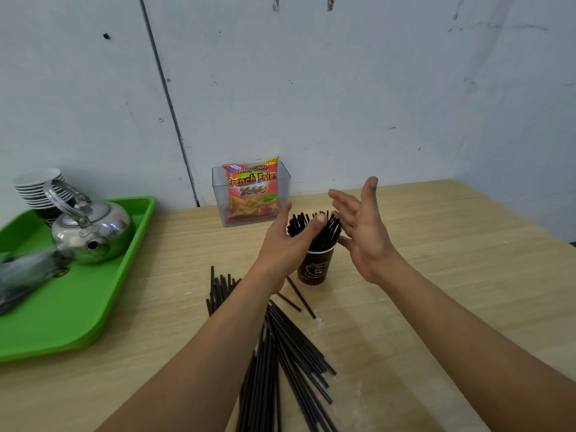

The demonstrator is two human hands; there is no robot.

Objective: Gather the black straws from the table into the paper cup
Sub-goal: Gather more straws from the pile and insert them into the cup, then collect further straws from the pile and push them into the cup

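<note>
A dark brown paper cup (315, 267) stands upright on the wooden table (436, 244), with a bundle of black straws (324, 232) sticking out of its top. My left hand (288, 244) is against the left side of that bundle, its thumb lying across the straw tips. My right hand (363, 226) is held flat just right of the bundle, fingers straight, palm facing left. Several loose black straws (280, 353) lie in a heap on the table near me, partly under my left forearm.
A green tray (71, 307) on the left holds a steel kettle (90, 232), a stack of paper cups (39, 187) and a blurred grey object (25, 275). A clear box with a French Fries snack bag (252, 191) stands against the wall behind the cup.
</note>
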